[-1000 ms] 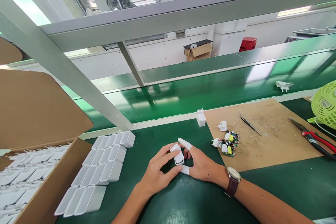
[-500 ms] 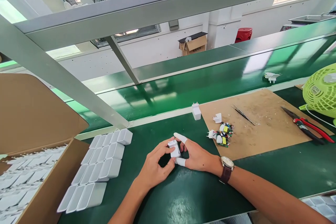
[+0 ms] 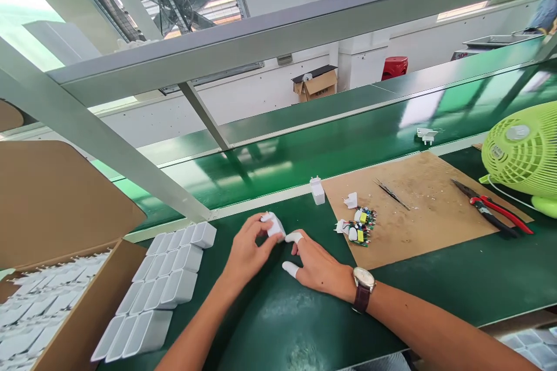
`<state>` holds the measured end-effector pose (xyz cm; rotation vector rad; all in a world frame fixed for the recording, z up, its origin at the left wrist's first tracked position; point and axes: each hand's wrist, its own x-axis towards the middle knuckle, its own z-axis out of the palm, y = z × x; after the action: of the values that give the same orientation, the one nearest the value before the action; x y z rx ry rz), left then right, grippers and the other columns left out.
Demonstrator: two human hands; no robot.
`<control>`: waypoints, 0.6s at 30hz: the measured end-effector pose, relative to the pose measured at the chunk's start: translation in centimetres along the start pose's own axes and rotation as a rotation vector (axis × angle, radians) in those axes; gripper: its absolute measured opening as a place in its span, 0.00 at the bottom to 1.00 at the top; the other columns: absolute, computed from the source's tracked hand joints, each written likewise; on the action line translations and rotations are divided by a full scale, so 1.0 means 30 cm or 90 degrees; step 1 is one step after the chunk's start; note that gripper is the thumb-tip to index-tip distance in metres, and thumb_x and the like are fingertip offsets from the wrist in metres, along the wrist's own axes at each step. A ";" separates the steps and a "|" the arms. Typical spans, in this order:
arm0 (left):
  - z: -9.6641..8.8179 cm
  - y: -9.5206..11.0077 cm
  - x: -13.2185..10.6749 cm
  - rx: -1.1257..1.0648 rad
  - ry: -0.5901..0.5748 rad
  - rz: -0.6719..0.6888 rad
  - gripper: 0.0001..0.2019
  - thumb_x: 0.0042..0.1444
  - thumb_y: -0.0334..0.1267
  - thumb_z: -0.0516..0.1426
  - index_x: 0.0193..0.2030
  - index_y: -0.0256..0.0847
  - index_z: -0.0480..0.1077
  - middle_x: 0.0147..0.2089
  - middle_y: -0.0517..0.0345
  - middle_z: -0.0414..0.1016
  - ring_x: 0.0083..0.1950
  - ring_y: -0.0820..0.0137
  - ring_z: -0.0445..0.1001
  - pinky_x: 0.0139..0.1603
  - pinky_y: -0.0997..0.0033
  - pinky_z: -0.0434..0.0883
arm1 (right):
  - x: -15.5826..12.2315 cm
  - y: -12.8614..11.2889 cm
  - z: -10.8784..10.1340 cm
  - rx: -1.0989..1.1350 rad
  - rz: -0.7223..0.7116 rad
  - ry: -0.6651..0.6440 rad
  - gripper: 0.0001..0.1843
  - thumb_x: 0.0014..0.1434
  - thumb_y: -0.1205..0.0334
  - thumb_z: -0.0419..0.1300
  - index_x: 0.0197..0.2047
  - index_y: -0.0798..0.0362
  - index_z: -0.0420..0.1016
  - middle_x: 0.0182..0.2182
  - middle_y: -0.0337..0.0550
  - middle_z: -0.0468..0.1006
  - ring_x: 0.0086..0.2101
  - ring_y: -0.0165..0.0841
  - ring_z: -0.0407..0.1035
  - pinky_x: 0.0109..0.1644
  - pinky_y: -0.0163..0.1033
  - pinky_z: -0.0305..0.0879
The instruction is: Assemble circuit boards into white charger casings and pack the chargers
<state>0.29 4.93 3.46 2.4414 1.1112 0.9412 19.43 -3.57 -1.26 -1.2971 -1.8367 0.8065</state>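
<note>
In my left hand [image 3: 250,249] is a white plug adapter [image 3: 275,225], pinched between thumb and fingers above the green bench [image 3: 287,316]. My right hand [image 3: 319,261] is just right of it, with thumb and index finger apart and white covers on both tips. The index fingertip is close to the adapter's lower end; whether it touches, I cannot tell. Behind my hands stands another white plug adapter [image 3: 317,191]. Small circuit boards [image 3: 362,227] with white plug parts lie to the right, partly on a brown sheet [image 3: 418,220].
Rows of open white plastic housings [image 3: 152,290] stand at left, beside a cardboard box [image 3: 117,290] of white parts. Tweezers [image 3: 391,194] and red-handled cutters [image 3: 491,208] lie on the sheet. A green fan [image 3: 517,151] is at right. A metal frame post [image 3: 143,156] slants down at left.
My left hand has moved away with the adapter, turning it. My right hand has let go of it, its thumb and index finger now free. The view has shifted slightly.
</note>
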 end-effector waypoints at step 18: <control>0.298 -0.015 0.361 -0.098 -0.058 0.037 0.12 0.59 0.46 0.63 0.42 0.40 0.76 0.55 0.45 0.77 0.49 0.61 0.82 0.46 0.56 0.85 | 0.024 0.018 0.015 -0.327 -0.202 -0.006 0.08 0.65 0.61 0.59 0.44 0.56 0.74 0.43 0.50 0.76 0.40 0.40 0.71 0.45 0.45 0.69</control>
<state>11.32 13.40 1.38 2.3771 0.9069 0.8876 19.17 -2.75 -1.79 -1.2450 -2.2728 0.1710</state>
